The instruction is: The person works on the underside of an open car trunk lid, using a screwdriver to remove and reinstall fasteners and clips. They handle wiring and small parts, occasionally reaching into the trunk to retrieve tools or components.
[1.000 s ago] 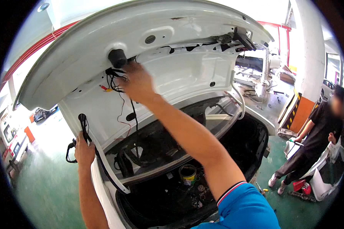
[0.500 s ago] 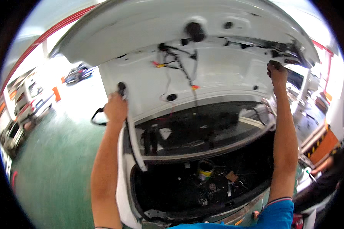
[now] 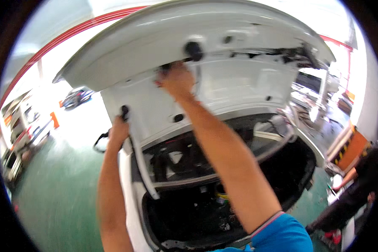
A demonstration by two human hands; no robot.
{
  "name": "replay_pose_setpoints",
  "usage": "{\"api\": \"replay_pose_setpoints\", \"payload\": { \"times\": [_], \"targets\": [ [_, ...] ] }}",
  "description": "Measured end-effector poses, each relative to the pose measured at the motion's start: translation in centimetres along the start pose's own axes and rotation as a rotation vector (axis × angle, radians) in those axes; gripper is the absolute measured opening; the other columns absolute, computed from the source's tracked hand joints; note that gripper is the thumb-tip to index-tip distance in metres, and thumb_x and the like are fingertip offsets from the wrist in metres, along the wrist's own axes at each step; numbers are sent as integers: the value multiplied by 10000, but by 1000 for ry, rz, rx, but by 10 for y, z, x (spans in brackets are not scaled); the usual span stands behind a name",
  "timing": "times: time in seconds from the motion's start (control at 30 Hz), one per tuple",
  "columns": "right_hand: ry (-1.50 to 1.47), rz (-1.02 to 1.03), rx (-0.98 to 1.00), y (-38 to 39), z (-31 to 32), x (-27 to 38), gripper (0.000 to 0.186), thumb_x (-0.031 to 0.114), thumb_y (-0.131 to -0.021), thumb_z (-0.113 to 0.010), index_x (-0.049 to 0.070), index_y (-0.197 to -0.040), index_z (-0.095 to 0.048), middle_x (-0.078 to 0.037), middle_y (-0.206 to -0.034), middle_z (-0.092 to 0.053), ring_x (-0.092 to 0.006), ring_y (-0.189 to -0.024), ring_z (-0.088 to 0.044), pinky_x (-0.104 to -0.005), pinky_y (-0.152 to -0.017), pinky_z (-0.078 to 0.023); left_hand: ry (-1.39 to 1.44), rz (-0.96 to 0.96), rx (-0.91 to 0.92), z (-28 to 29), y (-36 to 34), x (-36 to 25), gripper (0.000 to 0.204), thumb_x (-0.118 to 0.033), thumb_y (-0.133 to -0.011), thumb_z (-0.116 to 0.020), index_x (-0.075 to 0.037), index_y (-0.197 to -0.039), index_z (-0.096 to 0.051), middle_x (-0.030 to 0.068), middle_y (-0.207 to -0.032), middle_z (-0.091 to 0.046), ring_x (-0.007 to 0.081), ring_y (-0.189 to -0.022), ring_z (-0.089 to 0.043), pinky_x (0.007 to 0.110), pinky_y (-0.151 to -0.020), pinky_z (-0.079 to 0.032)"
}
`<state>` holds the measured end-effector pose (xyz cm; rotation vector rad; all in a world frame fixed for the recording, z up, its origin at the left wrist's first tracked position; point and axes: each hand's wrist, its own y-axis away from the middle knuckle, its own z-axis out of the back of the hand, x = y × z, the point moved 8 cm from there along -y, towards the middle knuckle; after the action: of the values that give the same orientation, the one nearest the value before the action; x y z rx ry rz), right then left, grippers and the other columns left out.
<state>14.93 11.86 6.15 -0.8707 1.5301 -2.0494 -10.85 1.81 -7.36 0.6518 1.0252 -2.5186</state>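
Note:
A white trunk lid point(image 3: 239, 80) stands raised in front of me. At its left edge my left hand point(image 3: 119, 129) is closed around a black cable point(image 3: 100, 143) that loops out to the left; a black end piece point(image 3: 124, 111) sticks up above the fist. My right hand point(image 3: 178, 80), blurred, is up at the lid's middle with its fingers curled at the wiring harness. A reddish bit point(image 3: 158, 83) shows beside those fingers; hand and forearm hide most of the harness. One thin wire point(image 3: 199, 74) hangs just right of the hand.
Below is the open black trunk point(image 3: 176, 222) with a can point(image 3: 221, 195) partly behind my right arm. A white hinge arm point(image 3: 145, 168) rises at the left. A person in dark clothes point(image 3: 353, 185) is at the right, near an orange board point(image 3: 350, 147). Parked cars stand far left.
My right hand has left the lid's right side and moved left to the harness in the middle. The left hand keeps its hold on the cable. The view has shifted slightly.

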Motion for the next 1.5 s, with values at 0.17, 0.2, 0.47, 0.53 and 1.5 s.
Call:
{"api": "replay_pose_setpoints", "payload": {
  "times": [0.17, 0.2, 0.47, 0.53, 1.5],
  "targets": [
    [-381, -423, 93, 21, -18, 5, 481, 287, -809, -683, 22, -1172, -512, -200, -954, -674, -416, -871, -667, -512, -753, -534, 89, -106, -109, 14, 9, 5, 397, -296, -891, -633, 71, -1033, -577, 243, -897, -656, 406, -866, -637, 456, -776, -478],
    [-451, -410, 34, 19, -16, -1, 474, 270, -804, -691, 21, -1165, -511, -208, -954, -676, -422, -879, -664, -509, -754, -533, 140, -66, -76, 8, 5, 6, 395, -291, -887, -640, 73, -1027, -582, 232, -877, -653, 389, -841, -635, 448, -762, -478],
    [-488, 81, -98, -32, -8, -32, 343, 237, -845, -644, -7, -1080, -593, -175, -1000, -675, -315, -945, -633, -468, -830, -463, 392, 13, -53, 17, 12, 15, 484, -278, -822, -715, 37, -1173, -599, 133, -858, -677, 211, -771, -628, 356, -710, -496],
    [400, 307, -182, -40, -19, -64, 286, 240, -886, -563, 38, -1064, -661, -149, -1027, -666, -324, -971, -585, -456, -796, -414, 299, -78, -79, -12, -1, 11, 488, -317, -838, -682, 9, -1193, -602, 193, -892, -683, 301, -832, -660, 402, -735, -504],
    [-1587, -587, 172, 23, -23, -25, 244, 60, -868, -686, -20, -1083, -601, -121, -930, -686, -197, -756, -663, -283, -639, -508, 977, 131, 142, 3, 58, 17, 224, -236, -951, -594, -13, -962, -576, -32, -608, -424, 69, -486, -386, 243, -441, -311]
  ]
}}
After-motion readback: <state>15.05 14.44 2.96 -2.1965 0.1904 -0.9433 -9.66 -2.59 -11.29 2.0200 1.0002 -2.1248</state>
